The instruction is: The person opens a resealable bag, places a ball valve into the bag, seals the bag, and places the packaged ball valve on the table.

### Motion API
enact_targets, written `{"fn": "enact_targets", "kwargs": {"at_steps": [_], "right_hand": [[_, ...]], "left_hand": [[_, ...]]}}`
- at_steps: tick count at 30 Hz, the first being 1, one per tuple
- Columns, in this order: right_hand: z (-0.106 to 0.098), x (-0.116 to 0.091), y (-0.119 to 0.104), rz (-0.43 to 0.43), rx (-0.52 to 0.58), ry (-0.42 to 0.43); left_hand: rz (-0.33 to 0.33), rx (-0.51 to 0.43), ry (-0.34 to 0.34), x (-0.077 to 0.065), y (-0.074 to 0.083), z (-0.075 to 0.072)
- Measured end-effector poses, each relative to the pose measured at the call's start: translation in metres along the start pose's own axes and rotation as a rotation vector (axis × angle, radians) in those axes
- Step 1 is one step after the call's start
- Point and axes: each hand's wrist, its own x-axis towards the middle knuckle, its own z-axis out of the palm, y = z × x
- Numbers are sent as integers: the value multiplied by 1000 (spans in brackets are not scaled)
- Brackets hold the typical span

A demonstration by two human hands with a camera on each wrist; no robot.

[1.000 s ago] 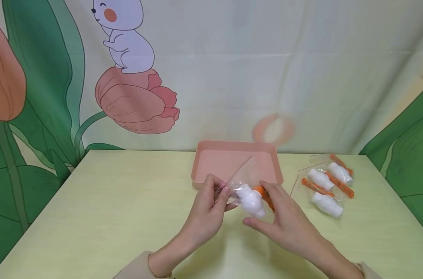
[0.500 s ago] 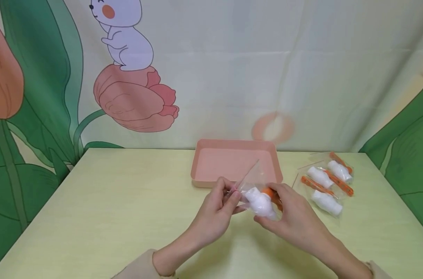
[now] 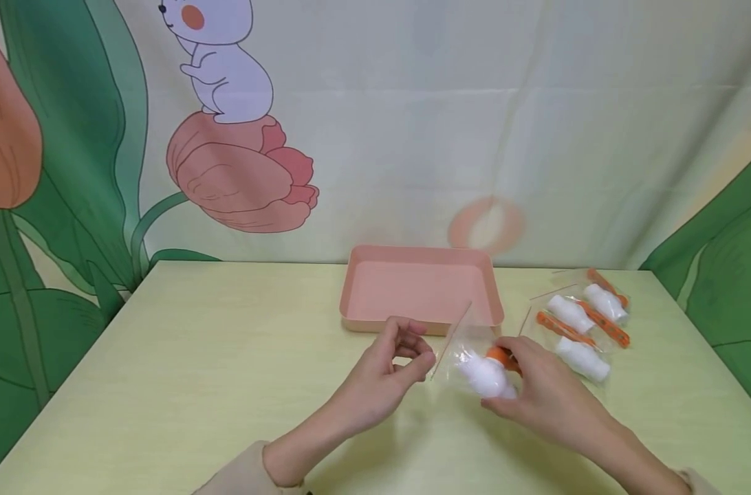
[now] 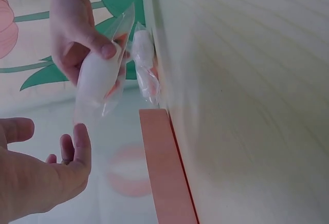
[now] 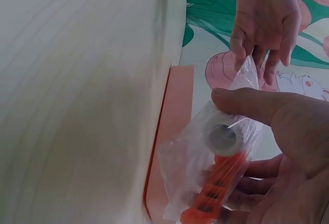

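Note:
My right hand (image 3: 551,392) grips a clear plastic bag (image 3: 471,337) above the table, thumb on one side and fingers on the other. Inside are a white rounded, bottle-like piece (image 3: 487,376) and an orange piece (image 3: 498,355). The right wrist view shows a round hollow end on the white piece (image 5: 224,138) and dark slots along the orange strip (image 5: 213,190). Just left of the bag, my left hand (image 3: 384,375) is raised with fingers loosely bent and holds nothing. In the left wrist view its thumb and fingers (image 4: 77,154) stand apart below the bag.
A shallow pink tray (image 3: 421,326) stands at the back middle of the table (image 3: 196,371), behind both hands. On the right lie several similar clear bags with white pieces (image 3: 582,359) and orange strips (image 3: 604,323). A printed curtain (image 3: 375,137) hangs behind the table.
My left hand has let go of the bag's edge, which it pinched before. My right hand has moved right with the bag, and a gap has opened between the hands.

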Motion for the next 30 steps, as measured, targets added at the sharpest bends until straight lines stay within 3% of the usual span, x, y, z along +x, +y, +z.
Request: {"fn": "enact_targets", "kwargs": {"at_steps": [9,20,30], "right_hand": [[-10,-7,27,40,-141,-70],[-17,-17,60,50,-248,-96],[-23,-20,73,82,-294,-135]], "left_hand": [[-22,69,-20,-1,-4,-7],[28,326,-113,-6,-15,-14],[71,414,-170,-6,-15,-16]]}}
